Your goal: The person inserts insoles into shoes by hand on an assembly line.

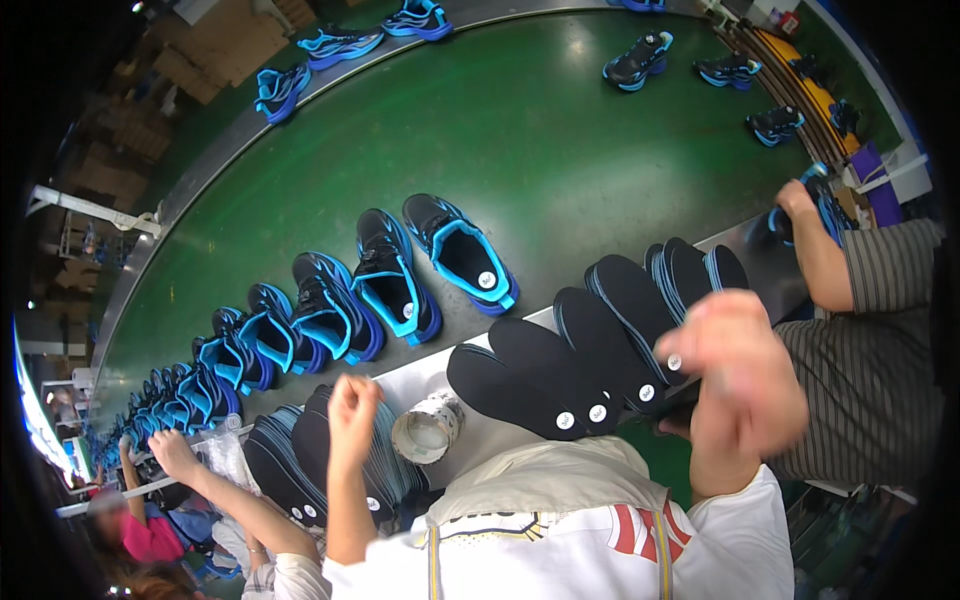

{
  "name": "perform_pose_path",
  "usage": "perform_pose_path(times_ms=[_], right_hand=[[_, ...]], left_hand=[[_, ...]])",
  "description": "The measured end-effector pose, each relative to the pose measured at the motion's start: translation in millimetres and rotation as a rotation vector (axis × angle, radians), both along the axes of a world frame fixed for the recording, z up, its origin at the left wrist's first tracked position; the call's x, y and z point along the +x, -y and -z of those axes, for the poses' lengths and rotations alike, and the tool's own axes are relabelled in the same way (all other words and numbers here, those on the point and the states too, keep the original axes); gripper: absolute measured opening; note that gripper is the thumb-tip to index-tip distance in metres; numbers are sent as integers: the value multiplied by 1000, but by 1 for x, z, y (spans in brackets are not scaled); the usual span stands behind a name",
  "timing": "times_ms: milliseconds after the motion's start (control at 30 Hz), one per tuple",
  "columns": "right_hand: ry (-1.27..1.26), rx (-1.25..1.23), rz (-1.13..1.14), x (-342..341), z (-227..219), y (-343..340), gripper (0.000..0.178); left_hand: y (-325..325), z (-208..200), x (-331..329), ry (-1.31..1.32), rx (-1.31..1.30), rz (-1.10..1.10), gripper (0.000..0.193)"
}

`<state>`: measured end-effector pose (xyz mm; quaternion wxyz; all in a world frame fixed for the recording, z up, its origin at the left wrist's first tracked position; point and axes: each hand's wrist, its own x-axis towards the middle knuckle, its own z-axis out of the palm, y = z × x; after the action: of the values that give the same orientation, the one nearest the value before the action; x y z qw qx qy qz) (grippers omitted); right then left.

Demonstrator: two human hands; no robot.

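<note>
My left hand (pixel 352 420) is raised with its fingers curled closed over the near edge of the bench; nothing shows in it. Under and beside it lie stacks of black insoles (pixel 312 440). My right hand (pixel 740 375) is smeared by motion, its fingers bent over the right-hand insoles (pixel 620 300); whether it holds one cannot be made out. These insoles are fanned out in piles, with round white labels at their heels. Ahead of my hands stand black and blue sneakers (pixel 465 255) in a row, heels toward me. A white label shows inside each of the nearest two.
An open cylindrical container (pixel 428 430) stands between the insole piles. Beyond is a green conveyor table (pixel 560 150) with more sneakers along its far edge (pixel 340 45) and right end (pixel 640 62). Co-workers' arms reach in at left (pixel 235 495) and right (pixel 820 250).
</note>
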<state>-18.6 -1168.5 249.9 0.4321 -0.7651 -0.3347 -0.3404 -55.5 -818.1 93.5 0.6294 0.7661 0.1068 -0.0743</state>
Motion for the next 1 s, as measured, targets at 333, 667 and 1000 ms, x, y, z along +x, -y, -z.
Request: perform_pose_path(times_ms=[333,667,1000], right_hand=[[-922,-253,343,-60,216,40,25],[-804,-568,402,-95,267,32,39],[-761,-553,478,-96,273,36,39]], left_hand=[[42,34,-60,214,775,267,20],[58,42,-59,444,695,305,21],[70,49,-62,528,913,256,14]])
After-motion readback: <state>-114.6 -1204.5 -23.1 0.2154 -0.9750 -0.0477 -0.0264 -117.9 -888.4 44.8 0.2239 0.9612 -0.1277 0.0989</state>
